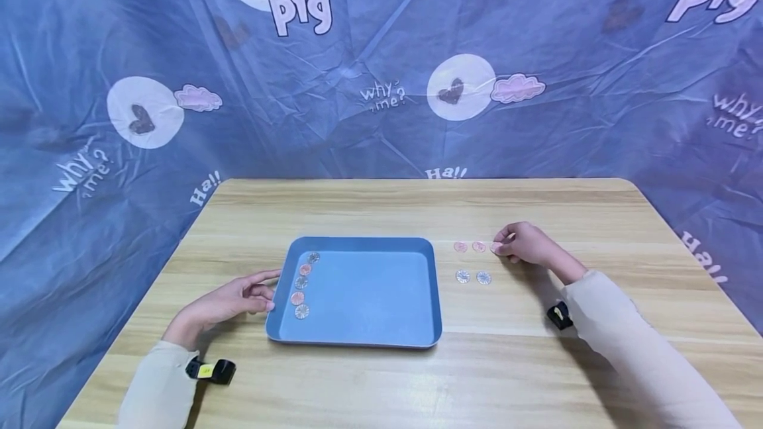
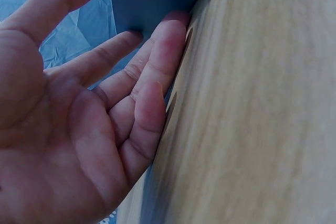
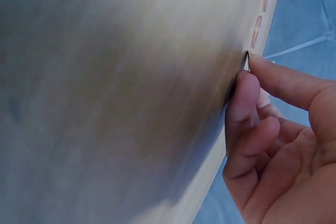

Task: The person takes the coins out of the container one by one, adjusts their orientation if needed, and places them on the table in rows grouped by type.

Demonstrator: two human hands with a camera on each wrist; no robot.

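Observation:
My right hand (image 1: 524, 243) pinches a pink coin-like disc (image 1: 496, 247) between thumb and index finger, low over the wooden table. In the right wrist view only a thin edge of that disc shows at the fingertips. Two more pink discs (image 1: 469, 247) lie to its left in a row, and two silver discs (image 1: 463, 277) lie nearer me. A shallow blue tray (image 1: 363, 336) is at centre left. Along its left side runs a column of alternating silver and pink discs (image 1: 297, 298). My left hand (image 1: 229, 300) touches the tray's left wall with spread, slightly bent fingers.
The light wooden table (image 1: 369, 389) ends at the back against a blue printed cloth (image 1: 357, 38), which also hangs at both sides. Black devices are strapped at the left wrist (image 1: 211, 371) and right wrist (image 1: 559, 315).

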